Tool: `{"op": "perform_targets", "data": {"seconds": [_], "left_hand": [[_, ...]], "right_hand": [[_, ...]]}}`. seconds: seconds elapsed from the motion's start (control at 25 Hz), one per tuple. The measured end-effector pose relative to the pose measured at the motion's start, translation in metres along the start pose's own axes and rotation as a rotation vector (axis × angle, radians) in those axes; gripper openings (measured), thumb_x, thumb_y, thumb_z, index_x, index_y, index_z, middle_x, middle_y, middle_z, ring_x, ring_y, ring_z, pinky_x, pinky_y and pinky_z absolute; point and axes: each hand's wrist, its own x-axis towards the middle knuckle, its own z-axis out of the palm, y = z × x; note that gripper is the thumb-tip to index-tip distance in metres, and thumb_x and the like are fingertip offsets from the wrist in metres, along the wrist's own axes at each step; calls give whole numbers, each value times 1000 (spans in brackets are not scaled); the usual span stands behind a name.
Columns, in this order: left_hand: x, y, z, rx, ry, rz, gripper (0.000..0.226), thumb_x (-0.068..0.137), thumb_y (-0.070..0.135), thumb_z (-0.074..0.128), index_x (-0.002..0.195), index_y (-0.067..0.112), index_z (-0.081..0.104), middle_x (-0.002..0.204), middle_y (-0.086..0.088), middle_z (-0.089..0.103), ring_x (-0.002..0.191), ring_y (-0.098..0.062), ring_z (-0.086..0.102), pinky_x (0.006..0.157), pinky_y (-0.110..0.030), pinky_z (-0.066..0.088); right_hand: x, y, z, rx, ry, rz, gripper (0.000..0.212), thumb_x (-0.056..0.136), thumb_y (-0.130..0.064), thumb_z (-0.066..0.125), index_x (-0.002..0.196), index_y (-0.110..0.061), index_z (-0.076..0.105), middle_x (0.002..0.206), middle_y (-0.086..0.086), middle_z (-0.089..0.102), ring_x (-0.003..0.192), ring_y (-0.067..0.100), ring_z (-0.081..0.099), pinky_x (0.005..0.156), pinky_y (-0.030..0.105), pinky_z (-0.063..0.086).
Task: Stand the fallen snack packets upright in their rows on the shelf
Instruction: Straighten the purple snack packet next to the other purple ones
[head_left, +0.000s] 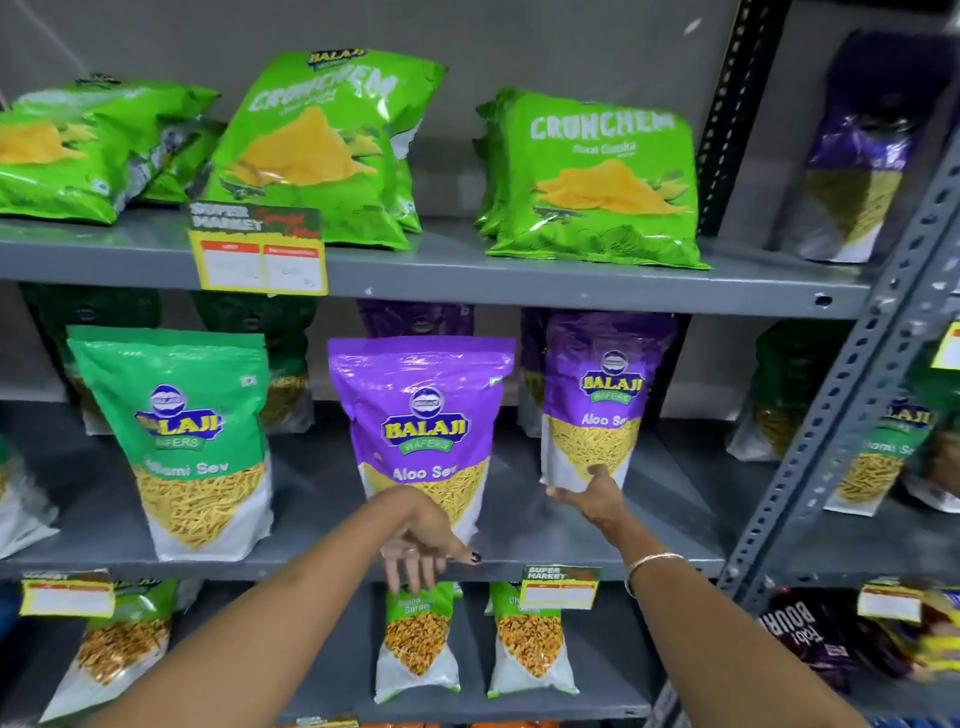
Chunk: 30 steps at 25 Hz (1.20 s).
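Note:
On the middle shelf (332, 561) a purple Aloo Sev packet (421, 410) stands upright at the centre. My left hand (421, 545) hangs just below its bottom edge, fingers apart and pointing down, holding nothing. A second purple Aloo Sev packet (597, 395) stands upright to the right. My right hand (592, 496) touches its bottom edge with the thumb up and fingers spread. A green Nilami Sev packet (182, 436) stands at the left. On the top shelf, green Crunchem bags (78, 150) at the left lie toppled over, while two others (597, 182) lean upright.
A grey slotted upright post (852, 395) divides this bay from the right one, which holds more packets (862, 150). Yellow price tags (262, 260) hang on the shelf edges. Small green packets (418, 644) stand on the lower shelf under my left hand.

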Motion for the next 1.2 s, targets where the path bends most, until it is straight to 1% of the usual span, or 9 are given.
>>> {"op": "perform_targets", "data": {"seconds": [0.12, 0.24, 0.32, 0.44, 0.56, 0.64, 0.8, 1.04, 1.2], "left_hand": [[25, 65, 6, -132, 342, 347, 55, 88, 35, 56, 131, 6, 40, 126, -17, 50, 106, -26, 53, 93, -43, 50], [71, 122, -6, -494, 649, 528, 88, 79, 24, 70, 146, 7, 15, 152, -15, 28, 136, -26, 35, 110, -38, 36], [94, 148, -14, -662, 735, 567, 100, 71, 17, 77, 147, 4, 14, 153, -12, 27, 142, -26, 27, 114, -36, 30], [122, 167, -19, -831, 693, 673, 77, 58, 2, 80, 123, 8, 38, 121, -8, 52, 119, -25, 53, 80, -19, 50], [125, 174, -10, -871, 687, 706, 58, 69, -14, 70, 113, 10, 40, 112, -11, 55, 90, -15, 57, 61, -7, 50], [123, 175, -3, -883, 717, 711, 55, 70, -15, 69, 111, 10, 42, 110, -10, 56, 87, -14, 58, 58, -3, 50], [116, 164, 17, -888, 712, 657, 58, 64, -7, 77, 112, -1, 45, 118, -15, 61, 99, -20, 60, 73, -17, 54], [99, 150, 50, -844, 708, 581, 58, 64, 4, 81, 110, 12, 47, 126, -14, 61, 113, -26, 59, 92, -36, 50], [84, 147, 63, -748, 728, 542, 64, 67, 10, 81, 121, 5, 47, 116, -6, 61, 107, -21, 57, 86, -29, 46]], "right_hand": [[37, 25, -43, 4, 127, 41, 90, 59, -40, 82, 129, -2, 40, 131, 22, 51, 122, 37, 48, 103, 45, 42], [85, 46, -69, 208, 37, 12, 115, 42, -42, 90, 135, -10, 29, 131, 11, 52, 117, 26, 53, 102, 43, 45], [102, 50, -81, 333, -121, -9, 109, 42, -35, 91, 131, -13, 32, 122, 7, 58, 106, 22, 59, 98, 40, 49], [115, 51, -82, 591, -425, -144, 61, 60, 8, 78, 107, -18, 49, 102, 11, 68, 83, 21, 68, 73, 32, 60], [118, 47, -78, 660, -504, -248, 54, 56, 13, 70, 102, -12, 58, 98, 13, 67, 75, 13, 71, 67, 25, 59], [115, 50, -79, 666, -501, -265, 50, 58, 18, 69, 95, -14, 61, 91, 7, 70, 73, 15, 70, 65, 23, 59], [88, 59, -88, 608, -481, -265, 48, 58, 15, 72, 92, -18, 62, 86, -5, 74, 75, 9, 70, 71, 22, 59], [32, 60, -105, 498, -471, -286, 45, 67, 19, 68, 88, -19, 57, 102, 11, 63, 80, 11, 64, 70, 16, 57], [4, 57, -112, 452, -429, -276, 42, 71, 20, 64, 83, -19, 53, 114, 24, 58, 83, 18, 61, 61, 8, 55]]}}
